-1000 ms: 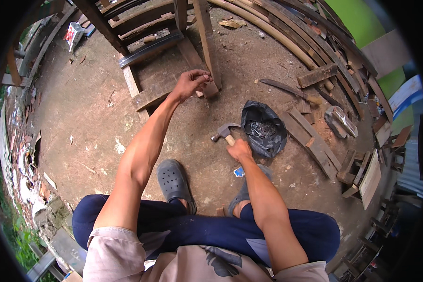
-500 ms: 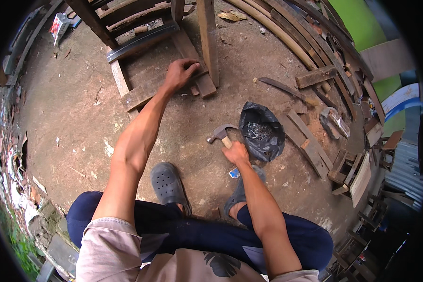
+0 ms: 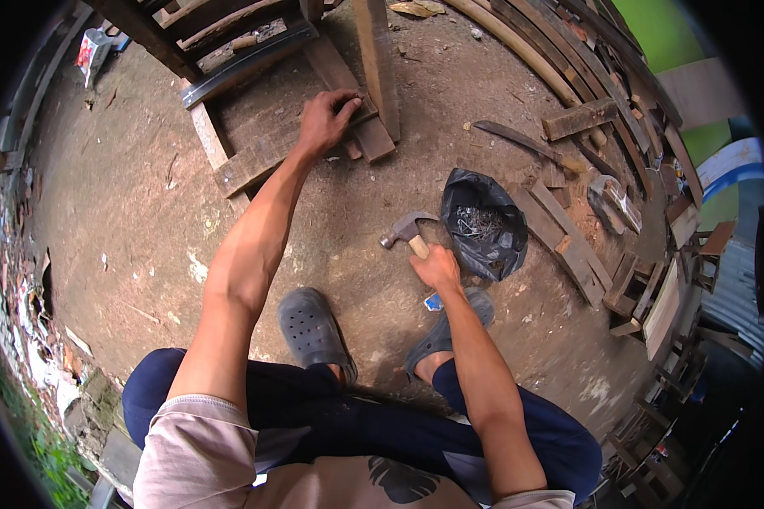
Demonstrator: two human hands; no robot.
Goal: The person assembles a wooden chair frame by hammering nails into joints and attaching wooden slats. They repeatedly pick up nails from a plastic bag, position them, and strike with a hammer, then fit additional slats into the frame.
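Right hand (image 3: pixel 437 267) grips a hammer (image 3: pixel 407 229) near an illegible wrapper (image 3: pixel 434 302); left hand (image 3: pixel 325 120) curls over a board (image 3: pixel 255 164), pinch unclear.

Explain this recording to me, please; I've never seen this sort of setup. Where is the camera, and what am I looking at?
No machine here: you see the bare left hand and right hand of a person. A wide camera worn on the head looks down, so straight edges bend. The right hand grips a hammer by its handle. The left hand is at a board at the near end of a wooden frame; whether it holds anything is unclear. On the ground, a black bag contains what look like nails, with planks to its right.
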